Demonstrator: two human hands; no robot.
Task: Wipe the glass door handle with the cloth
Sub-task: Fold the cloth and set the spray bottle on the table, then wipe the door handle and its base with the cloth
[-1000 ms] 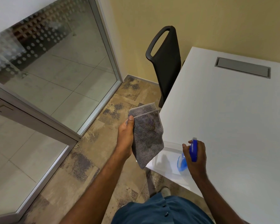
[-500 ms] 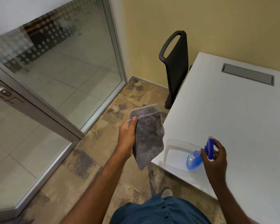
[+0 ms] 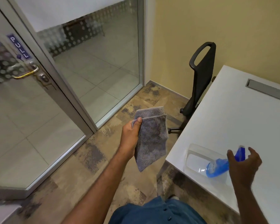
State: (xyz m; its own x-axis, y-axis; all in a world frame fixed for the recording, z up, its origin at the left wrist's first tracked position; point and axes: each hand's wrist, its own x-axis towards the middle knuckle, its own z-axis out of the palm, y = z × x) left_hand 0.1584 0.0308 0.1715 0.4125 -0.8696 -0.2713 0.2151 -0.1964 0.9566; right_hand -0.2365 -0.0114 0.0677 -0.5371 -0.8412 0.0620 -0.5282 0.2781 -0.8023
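The folded grey cloth looks like matt microfibre with a fine, nubby pile and a stitched hem along its top edges. The curved brass-coloured metal door handle is polished and catches a bright glint, and the round silvery lock cylinder beside it is shiny metal too. The clear glass door panel is smooth and reflective, set in a brushed, satin aluminium frame. The white table top is smooth with a faint sheen. The translucent blue plastic spray bottle is glossy. The black plastic chair back is matt. The mottled brown floor looks dull and rough.
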